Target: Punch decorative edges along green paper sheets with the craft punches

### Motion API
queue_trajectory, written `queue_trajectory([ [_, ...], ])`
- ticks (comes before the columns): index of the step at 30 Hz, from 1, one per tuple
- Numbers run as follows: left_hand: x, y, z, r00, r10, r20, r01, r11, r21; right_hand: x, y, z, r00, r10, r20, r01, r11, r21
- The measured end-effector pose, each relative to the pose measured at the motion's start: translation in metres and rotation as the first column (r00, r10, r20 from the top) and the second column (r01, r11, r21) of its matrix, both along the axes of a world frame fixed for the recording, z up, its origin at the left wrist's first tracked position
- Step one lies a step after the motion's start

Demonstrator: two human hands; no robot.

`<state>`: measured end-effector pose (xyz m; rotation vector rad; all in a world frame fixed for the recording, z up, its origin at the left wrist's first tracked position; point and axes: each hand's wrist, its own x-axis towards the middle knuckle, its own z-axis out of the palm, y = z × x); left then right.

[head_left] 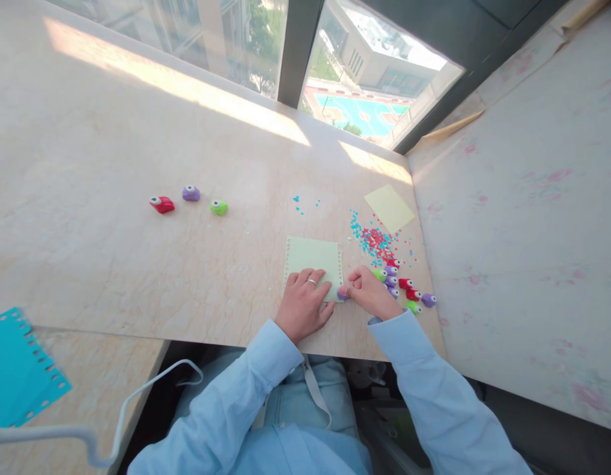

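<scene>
A pale yellow-green sheet of paper point(313, 254) lies on the tabletop, with rows of small punched holes along its left and right edges. My left hand point(305, 300), a ring on one finger, rests on the sheet's lower part with the fingers spread. At the lower right corner of the paper, my right hand point(367, 290) grips a small purple craft punch point(342, 295). The punch touches the paper's edge; its far side is partly hidden by my fingers. Several more punches point(392, 282), purple, green and red, cluster just right of my right hand.
Red and blue paper bits point(377, 243) are scattered beyond my right hand, beside a second yellow sheet point(390, 208). Farther left stand a red punch point(161, 204), a purple one point(191, 192) and a green one point(219, 207). Blue punched paper point(23, 369) and a white cable point(122, 422) are lower left.
</scene>
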<state>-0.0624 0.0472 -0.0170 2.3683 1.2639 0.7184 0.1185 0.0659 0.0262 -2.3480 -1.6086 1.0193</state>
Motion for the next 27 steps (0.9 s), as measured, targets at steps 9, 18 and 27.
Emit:
queue_trajectory([
  [9, 0.0, 0.0, -0.004, 1.0, -0.005, -0.011, 0.006, 1.0, 0.012, 0.004, -0.014, 0.0, 0.998, 0.031, -0.056, -0.021, 0.986, 0.165],
  [18, 0.0, 0.001, -0.005, 1.0, -0.006, -0.013, 0.007, 1.0, 0.027, 0.009, -0.038, -0.004, 0.982, 0.171, 0.079, -0.187, 0.927, 0.325],
  [27, 0.001, 0.0, -0.006, 1.0, -0.005, -0.009, 0.005, 0.999, 0.04, 0.024, -0.063, 0.004, 0.915, 0.005, 0.403, -0.165, 0.918, 0.362],
])
